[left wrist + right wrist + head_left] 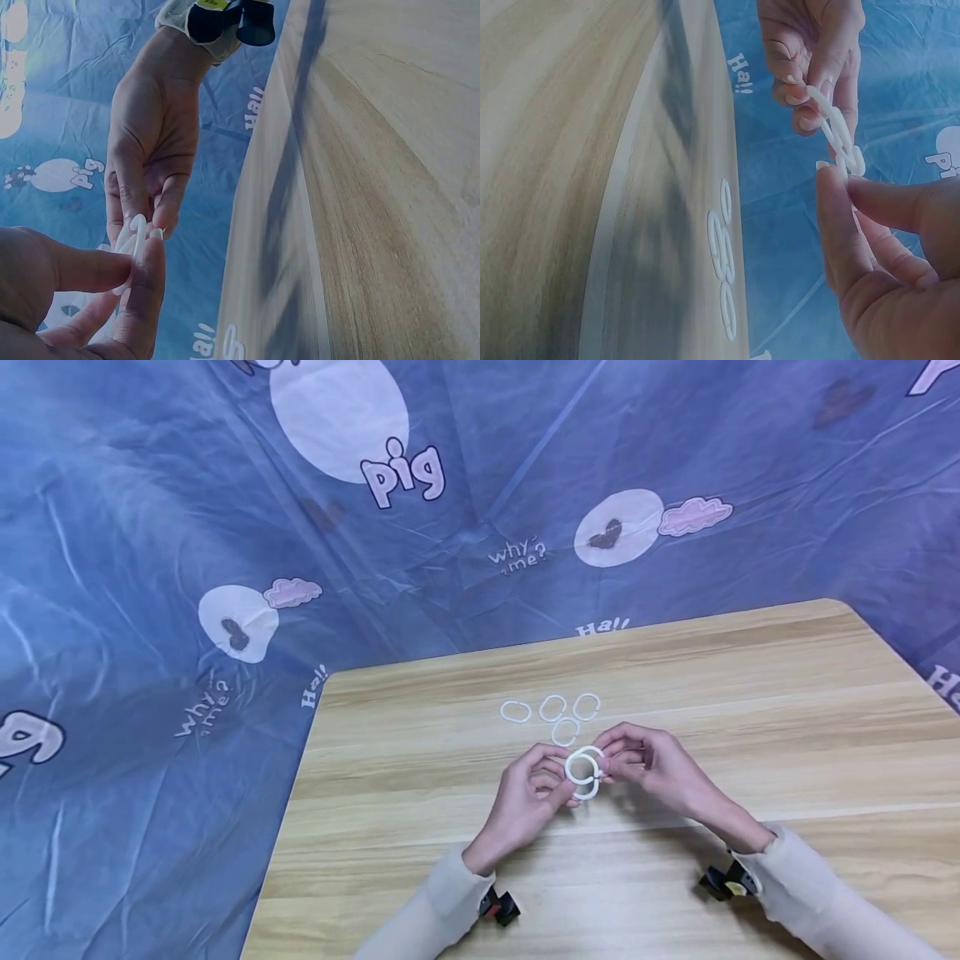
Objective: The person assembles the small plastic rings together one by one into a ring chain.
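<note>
Two white plastic C-shaped links are held up between the hands, overlapping in the head view. The left hand (525,800) pinches one link (568,763) between thumb and fingers. From the other side, the right hand (663,770) pinches the second link (597,787) with thumb and forefinger. In the right wrist view the links (840,135) run through one another near the right fingertips. Fingers hide part of both links in the left wrist view, where the near left hand (82,289) faces the right hand (157,127).
Several more white links lie on the wooden table (420,743) just beyond the hands, among them an oval link (505,709) at the left and another link (587,696) at the right. A blue printed cloth (480,602) hangs behind and left of the table.
</note>
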{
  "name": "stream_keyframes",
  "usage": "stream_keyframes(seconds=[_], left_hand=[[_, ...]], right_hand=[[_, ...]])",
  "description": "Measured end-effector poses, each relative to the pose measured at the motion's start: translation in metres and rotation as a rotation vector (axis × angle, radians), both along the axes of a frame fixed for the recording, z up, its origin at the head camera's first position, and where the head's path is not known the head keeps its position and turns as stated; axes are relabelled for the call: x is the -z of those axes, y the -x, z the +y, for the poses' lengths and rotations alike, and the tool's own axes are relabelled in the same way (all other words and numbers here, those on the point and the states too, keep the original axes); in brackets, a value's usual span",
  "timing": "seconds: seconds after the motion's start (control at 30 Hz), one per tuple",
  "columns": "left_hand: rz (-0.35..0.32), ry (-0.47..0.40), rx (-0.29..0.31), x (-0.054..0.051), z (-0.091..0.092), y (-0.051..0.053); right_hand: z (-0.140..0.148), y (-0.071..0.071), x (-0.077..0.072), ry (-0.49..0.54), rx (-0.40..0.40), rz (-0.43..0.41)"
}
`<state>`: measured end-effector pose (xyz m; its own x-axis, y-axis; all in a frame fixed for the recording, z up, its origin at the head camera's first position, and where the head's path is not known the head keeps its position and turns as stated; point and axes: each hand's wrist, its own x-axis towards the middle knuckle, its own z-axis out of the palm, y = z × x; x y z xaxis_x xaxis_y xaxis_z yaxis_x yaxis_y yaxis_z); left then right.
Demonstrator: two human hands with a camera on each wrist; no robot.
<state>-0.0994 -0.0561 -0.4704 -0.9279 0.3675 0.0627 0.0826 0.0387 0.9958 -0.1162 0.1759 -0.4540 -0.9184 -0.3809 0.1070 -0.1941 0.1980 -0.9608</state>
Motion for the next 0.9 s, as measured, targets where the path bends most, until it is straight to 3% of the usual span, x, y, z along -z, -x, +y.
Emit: stream_keyframes(seconds=[0.37, 0.67, 0.9], left_hand=[[-0.016, 0.089, -0.034, 0.002, -0.002, 0.001], [0.094, 0.312, -0.032, 0.011, -0.003, 0.002], [0.071, 0.331, -0.005, 0.013, -0.001, 0.002]], right_hand=[[0.004, 0.001, -0.001, -0.039, 0.046, 0.029], [0.004, 0.000, -0.004, -0.039, 0.055, 0.020], [0.002, -0.002, -0.003, -0.047, 0.051, -0.005]])
